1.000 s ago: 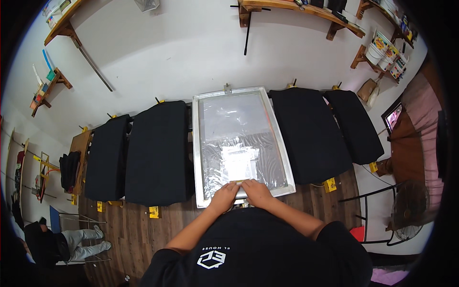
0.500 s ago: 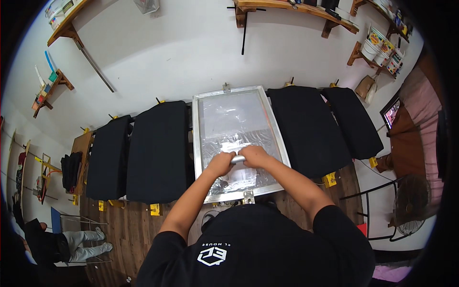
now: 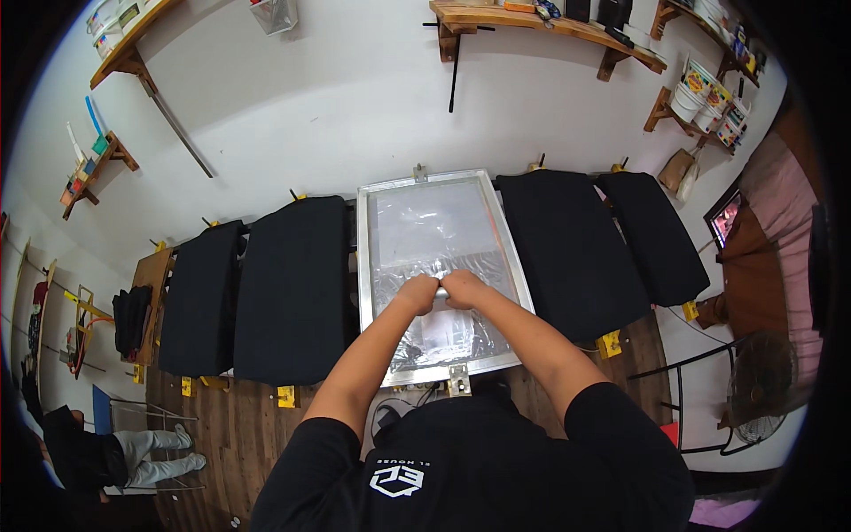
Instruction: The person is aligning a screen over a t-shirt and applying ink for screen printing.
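Observation:
An aluminium-framed printing screen (image 3: 364, 244) with shiny, clear, wrinkled film over its mesh lies in front of me. Over its nearer half, my left hand (image 3: 417, 293) and my right hand (image 3: 463, 290) are close together, fingers wrapped round a silver squeegee (image 3: 441, 293). Only a small part of its metal handle shows between my fists; its lower edge is hidden. Metal clamps, one at the far end (image 3: 420, 174) and one at the near end (image 3: 459, 381), sit on the frame.
Black cloth-covered boards flank the screen, left (image 3: 292, 293) and right (image 3: 572, 253), with yellow brackets (image 3: 285, 396) beneath. Wooden shelves (image 3: 541, 19) hang on the wall. A fan (image 3: 762, 381) stands at right; at lower left another person (image 3: 89, 448) is near a folding chair.
My hands have drawn closer together on the squeegee and my forearms have straightened inward. The whole view has shifted slightly downward.

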Demonstrator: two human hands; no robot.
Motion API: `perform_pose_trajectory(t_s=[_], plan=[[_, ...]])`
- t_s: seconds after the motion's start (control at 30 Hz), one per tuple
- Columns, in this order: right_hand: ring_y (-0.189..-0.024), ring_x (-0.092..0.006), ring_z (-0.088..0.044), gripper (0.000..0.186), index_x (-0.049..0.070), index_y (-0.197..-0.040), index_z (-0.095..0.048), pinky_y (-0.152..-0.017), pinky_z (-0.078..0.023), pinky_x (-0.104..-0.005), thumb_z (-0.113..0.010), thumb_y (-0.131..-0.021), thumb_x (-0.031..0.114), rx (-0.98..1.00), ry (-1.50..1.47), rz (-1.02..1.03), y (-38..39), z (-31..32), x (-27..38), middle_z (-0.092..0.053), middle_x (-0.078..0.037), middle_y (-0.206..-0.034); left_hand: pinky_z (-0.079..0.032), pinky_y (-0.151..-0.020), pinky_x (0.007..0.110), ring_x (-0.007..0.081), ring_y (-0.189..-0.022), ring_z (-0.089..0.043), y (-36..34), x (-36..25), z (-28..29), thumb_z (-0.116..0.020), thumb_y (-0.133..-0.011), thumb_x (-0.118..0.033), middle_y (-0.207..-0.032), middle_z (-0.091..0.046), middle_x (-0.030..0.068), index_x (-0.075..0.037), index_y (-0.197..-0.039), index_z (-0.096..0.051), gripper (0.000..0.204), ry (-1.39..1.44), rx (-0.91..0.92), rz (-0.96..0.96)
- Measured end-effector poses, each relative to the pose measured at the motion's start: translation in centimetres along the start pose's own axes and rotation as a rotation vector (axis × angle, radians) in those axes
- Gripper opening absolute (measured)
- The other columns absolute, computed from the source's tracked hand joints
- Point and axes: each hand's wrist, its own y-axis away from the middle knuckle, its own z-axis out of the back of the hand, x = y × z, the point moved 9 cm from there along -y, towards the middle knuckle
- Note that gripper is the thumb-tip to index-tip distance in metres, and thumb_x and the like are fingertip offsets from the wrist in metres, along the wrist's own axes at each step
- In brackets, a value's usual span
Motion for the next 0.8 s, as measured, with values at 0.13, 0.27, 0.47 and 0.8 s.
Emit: perform_pose_trajectory(t_s=[0.13,0.27,0.47,0.8], plan=[[-0.094,-0.0373,-0.072,0.029,0.005,-0.100,-0.075,-0.086,-0.057,-0.0475,-0.074,-0.074,0.015,-0.064,-0.072,0.013,1.7,-0.2,1.0,-0.074,-0.020,-0.094,-0.059,-0.086,0.046,0.0383,-0.098,-0.071,1.2,-0.4,-0.7,-0.067,-0.081,-0.002,-0.103,-0.073,0.0216,-0.006,-0.107,-0.072,0.028,0.010,-0.051,-0.066],[-0.090,-0.0381,-0.070,0.033,0.002,-0.103,-0.072,-0.081,-0.058,-0.0473,-0.074,-0.072,0.014,-0.179,-0.116,0.125,5.9,-2.2,4.2,-0.071,-0.019,-0.095,-0.058,-0.075,0.050,0.0407,-0.083,-0.071,5.9,-1.9,-2.9,-0.064,-0.081,-0.001,-0.087,-0.071,0.0221,-0.004,-0.106,-0.065,0.026,0.058,-0.175,-0.140],[-0.085,-0.0373,-0.068,0.035,0.000,-0.101,-0.067,-0.076,-0.057,-0.0462,-0.077,-0.070,0.014,-0.179,-0.150,0.137,12.9,-4.0,7.1,-0.066,-0.016,-0.092,-0.057,-0.068,0.049,0.0405,-0.075,-0.070,11.9,-7.0,-4.8,-0.064,-0.078,0.001,-0.075,-0.069,0.0218,0.001,-0.096,-0.058,0.019,0.131,-0.208,-0.150],[-0.098,-0.0368,-0.070,0.026,0.008,-0.101,-0.072,-0.083,-0.057,-0.0488,-0.073,-0.077,0.018,-0.079,-0.110,0.017,7.3,1.0,3.9,-0.073,-0.014,-0.099,-0.057,-0.072,0.052,0.0415,-0.082,-0.071,7.3,-2.9,-0.4,-0.061,-0.084,-0.005,-0.085,-0.071,0.0216,-0.005,-0.106,-0.063,0.023,0.114,-0.264,-0.104]])
